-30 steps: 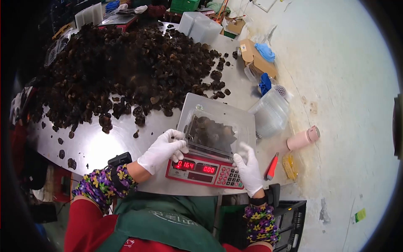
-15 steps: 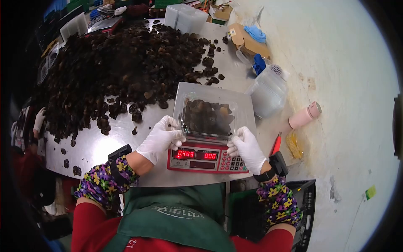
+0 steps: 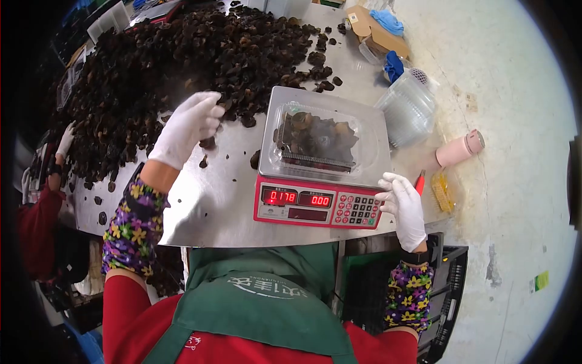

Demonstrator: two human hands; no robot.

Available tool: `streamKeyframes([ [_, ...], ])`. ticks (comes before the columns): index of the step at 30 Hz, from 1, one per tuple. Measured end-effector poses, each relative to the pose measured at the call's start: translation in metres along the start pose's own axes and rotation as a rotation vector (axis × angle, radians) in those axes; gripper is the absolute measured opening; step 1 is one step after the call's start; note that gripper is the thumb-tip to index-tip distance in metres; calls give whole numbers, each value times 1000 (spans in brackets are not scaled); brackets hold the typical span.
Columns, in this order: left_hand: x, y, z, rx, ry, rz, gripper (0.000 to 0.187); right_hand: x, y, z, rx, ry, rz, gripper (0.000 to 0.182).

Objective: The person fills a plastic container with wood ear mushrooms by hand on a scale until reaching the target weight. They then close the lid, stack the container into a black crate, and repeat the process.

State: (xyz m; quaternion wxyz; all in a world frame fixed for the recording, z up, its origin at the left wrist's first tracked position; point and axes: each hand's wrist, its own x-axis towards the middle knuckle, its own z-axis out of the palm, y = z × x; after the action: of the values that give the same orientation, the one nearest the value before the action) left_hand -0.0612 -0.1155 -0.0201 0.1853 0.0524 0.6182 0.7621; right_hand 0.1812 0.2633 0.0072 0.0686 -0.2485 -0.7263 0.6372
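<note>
A clear plastic clamshell box (image 3: 357,130) sits closed on the steel plate of a red digital scale (image 3: 262,209). Dark brown wood ear mushrooms (image 3: 318,136) show through its lid. The scale's left display reads 0.178, the right one 0.00. My left hand (image 3: 188,130), in a white glove, is raised left of the scale beside the mushroom pile (image 3: 157,79), fingers outstretched and holding nothing. At the scale's right front corner, my gloved right hand (image 3: 405,209) hovers by the keypad with its fingers apart.
Stacked clear boxes (image 3: 407,109) stand right of the scale, near a pink bottle (image 3: 459,149), a yellow brush (image 3: 443,193) and a red-handled tool (image 3: 420,182). A cardboard box (image 3: 376,36) lies farther back. Another person's gloved hand (image 3: 66,139) is at the left table side.
Both hands have let go of the clamshell box; the left moved up and left, the right moved rightward. The left display dropped from about 0.413 to 0.178. The camera view has shifted.
</note>
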Motion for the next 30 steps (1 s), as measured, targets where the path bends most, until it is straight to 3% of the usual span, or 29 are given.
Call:
streamKeyframes([
  [2,14,4,19,76,-22,43,33,5,-1,11,-49,54,-35,38],
  [4,29,-2,45,192,-70,42,41,6,-6,25,-193,-36,7,44],
  [10,47,-34,96,194,-319,-26,35,3,8,82,124,-92,65,74],
  [15,-33,-59,144,191,-243,-35,19,20,67,66,472,36,-38,77],
  [17,-53,-91,169,238,-262,2,17,14,74,66,643,184,16,77],
  [18,-53,-109,182,239,-210,13,18,25,106,71,800,179,-146,77],
  [20,-50,-126,200,120,-230,-176,19,24,120,66,763,255,-98,75],
  [21,-52,-131,212,67,-264,-213,20,17,122,57,978,205,21,70],
  [22,-54,-138,224,14,-291,-251,21,12,127,43,979,239,33,70],
  [24,-55,-152,231,-38,-544,-332,33,-4,130,0,797,279,-98,68],
  [25,-61,-145,238,45,-590,-306,39,-22,113,-26,511,476,-45,71],
  [26,-67,-134,244,126,-632,-275,44,-38,126,-71,112,527,-16,76],
  [28,-66,-121,237,187,-714,-279,38,-85,104,-137,-36,652,-10,74],
  [30,-56,-123,216,232,-717,-326,33,-146,132,-219,-104,818,113,73],
])
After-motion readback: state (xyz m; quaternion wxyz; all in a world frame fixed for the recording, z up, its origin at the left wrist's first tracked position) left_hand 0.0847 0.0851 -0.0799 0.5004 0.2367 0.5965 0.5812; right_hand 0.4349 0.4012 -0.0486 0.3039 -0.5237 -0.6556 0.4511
